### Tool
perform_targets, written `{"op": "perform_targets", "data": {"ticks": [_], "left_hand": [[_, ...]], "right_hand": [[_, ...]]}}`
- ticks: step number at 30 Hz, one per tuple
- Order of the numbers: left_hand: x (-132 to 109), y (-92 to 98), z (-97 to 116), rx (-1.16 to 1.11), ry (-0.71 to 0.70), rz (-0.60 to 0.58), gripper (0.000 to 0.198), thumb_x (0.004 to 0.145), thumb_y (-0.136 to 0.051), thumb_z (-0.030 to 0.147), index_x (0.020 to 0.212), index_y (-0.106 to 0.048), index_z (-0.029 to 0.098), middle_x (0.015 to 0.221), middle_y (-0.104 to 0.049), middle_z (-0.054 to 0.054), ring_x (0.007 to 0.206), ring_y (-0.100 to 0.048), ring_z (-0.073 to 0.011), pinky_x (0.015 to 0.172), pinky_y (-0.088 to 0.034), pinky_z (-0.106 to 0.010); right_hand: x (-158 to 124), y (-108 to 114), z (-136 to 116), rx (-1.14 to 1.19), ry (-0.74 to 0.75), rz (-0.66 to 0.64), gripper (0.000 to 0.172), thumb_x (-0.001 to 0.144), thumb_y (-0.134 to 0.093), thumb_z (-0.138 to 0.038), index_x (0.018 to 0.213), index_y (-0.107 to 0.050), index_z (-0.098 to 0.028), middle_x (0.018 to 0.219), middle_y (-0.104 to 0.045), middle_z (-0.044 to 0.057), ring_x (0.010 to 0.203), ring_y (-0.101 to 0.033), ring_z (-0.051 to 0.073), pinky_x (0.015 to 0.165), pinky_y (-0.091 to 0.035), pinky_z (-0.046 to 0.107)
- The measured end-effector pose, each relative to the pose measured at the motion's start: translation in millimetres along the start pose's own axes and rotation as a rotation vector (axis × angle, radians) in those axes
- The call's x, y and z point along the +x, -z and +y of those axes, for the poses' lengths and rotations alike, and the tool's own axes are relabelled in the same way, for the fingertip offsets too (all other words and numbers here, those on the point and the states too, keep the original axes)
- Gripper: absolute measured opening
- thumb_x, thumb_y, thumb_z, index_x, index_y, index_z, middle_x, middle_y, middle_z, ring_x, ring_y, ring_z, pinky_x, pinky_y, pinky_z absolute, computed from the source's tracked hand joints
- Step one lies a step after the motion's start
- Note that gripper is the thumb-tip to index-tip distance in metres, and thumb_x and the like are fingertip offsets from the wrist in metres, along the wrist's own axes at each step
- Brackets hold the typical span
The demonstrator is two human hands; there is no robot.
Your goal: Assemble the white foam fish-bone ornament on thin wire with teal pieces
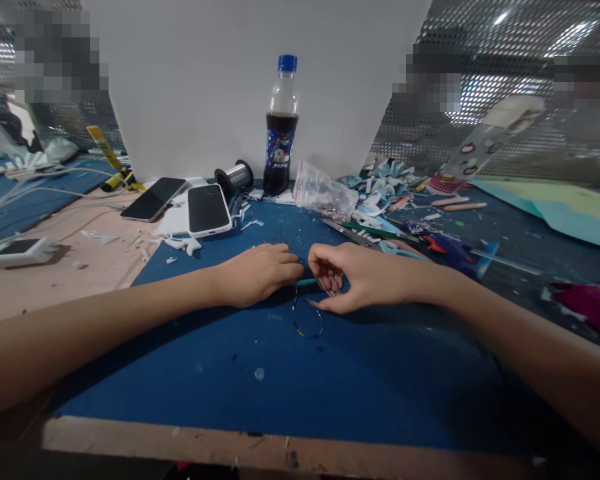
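Note:
My left hand [265, 275] is closed, knuckles up, low over the blue mat. At its fingertips, a thin beaded wire [309, 335] with dark and yellow bits hangs down and curls into an open loop. A short teal strip [306, 283] shows between my two hands; its ends are hidden, so what it belongs to is unclear. My right hand [353, 273] faces the left one, fingers curled inward and thumb held apart below them. Nothing is visible in its grasp. The thumb tip is close to the upper part of the wire loop.
A Pepsi bottle [280, 143] stands at the back against a white board [195, 80]. Nearby are a wire spool [237, 177], two phones [209, 209] and a plastic bag [325, 193]. Scraps [387, 183] and scissors [353, 232] crowd the right; cables [10, 193] lie left.

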State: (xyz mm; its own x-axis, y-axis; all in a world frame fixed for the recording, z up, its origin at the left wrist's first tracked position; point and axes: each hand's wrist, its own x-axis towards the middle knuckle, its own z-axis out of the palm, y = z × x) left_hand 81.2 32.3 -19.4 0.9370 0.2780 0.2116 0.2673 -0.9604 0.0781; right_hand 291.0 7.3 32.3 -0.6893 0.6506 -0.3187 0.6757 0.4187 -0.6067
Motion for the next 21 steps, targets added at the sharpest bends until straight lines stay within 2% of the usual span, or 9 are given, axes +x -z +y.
{"op": "perform_targets", "data": {"ticks": [3,8,16,18,21], "left_hand": [[-0.4,0.7,1.1,0.012,-0.039,0.031,0.024,0.089,-0.034,0.013,0.093,-0.058,0.013,0.083,-0.061,-0.009,0.072,-0.044,-0.0192,0.065,-0.038,-0.031],[-1.0,2.8,3.6,0.037,-0.08,0.085,0.024,0.089,-0.033,0.011,0.08,-0.055,0.014,0.078,-0.06,-0.008,0.07,-0.043,-0.0189,0.064,-0.038,-0.031],[2.4,6.0,4.0,0.004,-0.146,0.012,0.021,0.089,-0.035,0.013,0.083,-0.056,0.015,0.084,-0.062,-0.009,0.071,-0.044,-0.0185,0.066,-0.038,-0.03],[1.8,5.7,4.4,0.003,-0.134,0.064,0.023,0.089,-0.033,0.012,0.078,-0.053,0.015,0.078,-0.06,-0.008,0.069,-0.043,-0.0179,0.064,-0.038,-0.029],[-0.4,5.1,4.9,0.02,-0.076,0.229,0.027,0.091,-0.028,0.012,0.072,-0.047,0.016,0.067,-0.054,-0.006,0.063,-0.04,-0.0161,0.061,-0.037,-0.028]], "right_hand": [[0.3,-0.2,-2.5,0.003,0.005,0.0,0.032,0.072,-0.063,-0.038,0.083,-0.039,-0.02,0.071,-0.053,-0.001,0.06,-0.049,0.011,0.053,-0.039,0.025],[0.5,0.6,-6.4,-0.011,-0.001,-0.013,0.031,0.072,-0.063,-0.036,0.081,-0.039,-0.02,0.068,-0.051,-0.001,0.06,-0.05,0.012,0.054,-0.039,0.026],[1.1,0.9,-5.7,-0.025,-0.008,-0.03,0.031,0.072,-0.064,-0.035,0.083,-0.04,-0.019,0.069,-0.052,-0.001,0.06,-0.05,0.012,0.054,-0.039,0.026],[0.7,1.2,-6.2,-0.014,0.007,-0.028,0.03,0.073,-0.063,-0.036,0.083,-0.04,-0.019,0.07,-0.052,-0.001,0.061,-0.05,0.012,0.055,-0.04,0.026],[-0.6,1.9,-7.8,0.015,0.024,-0.017,0.028,0.076,-0.06,-0.037,0.088,-0.043,-0.018,0.074,-0.052,0.001,0.064,-0.05,0.013,0.058,-0.041,0.027]]}}
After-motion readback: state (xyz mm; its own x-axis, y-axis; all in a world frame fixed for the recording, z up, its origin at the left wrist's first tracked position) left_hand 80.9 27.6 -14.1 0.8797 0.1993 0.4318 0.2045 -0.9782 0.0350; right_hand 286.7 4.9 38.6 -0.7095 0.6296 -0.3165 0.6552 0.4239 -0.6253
